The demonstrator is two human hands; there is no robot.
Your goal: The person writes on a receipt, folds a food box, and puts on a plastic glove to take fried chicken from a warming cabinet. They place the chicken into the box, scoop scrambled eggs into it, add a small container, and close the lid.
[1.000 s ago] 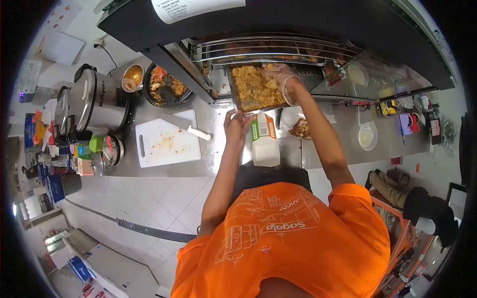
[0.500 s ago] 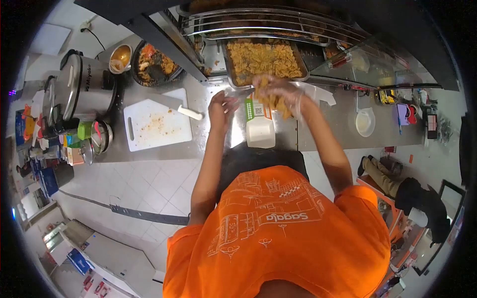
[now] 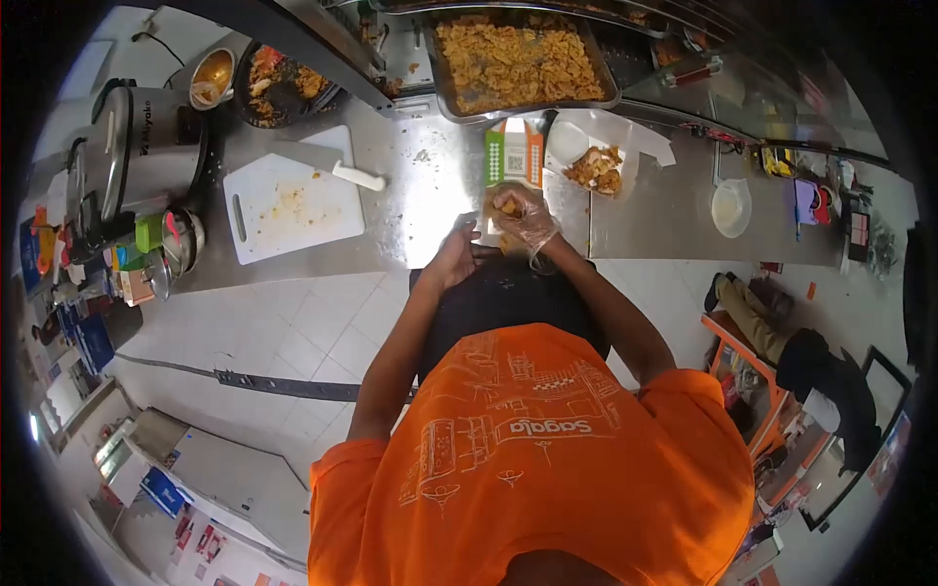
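A takeaway box with a green, orange and white printed lid and a QR code lies opened in front of me. My right hand, in a clear plastic glove, is closed around golden-brown fried pieces over the box's near half, which it mostly covers. At the box's left side is my left hand, bare, its fingers apart and their tips right by the edge. Right of the printed lid sits a second open box holding white rice and browned fried pieces.
Ahead, a metal tray of fried pieces sits in a glass display case. To the left are a white cutting board with a knife, a dark pan and a cooker. A white bowl stands right.
My right hand has come back from beside the tray to the box's near half, bringing fried pieces. My left hand has moved down and toward the box. The second box is now uncovered to view.
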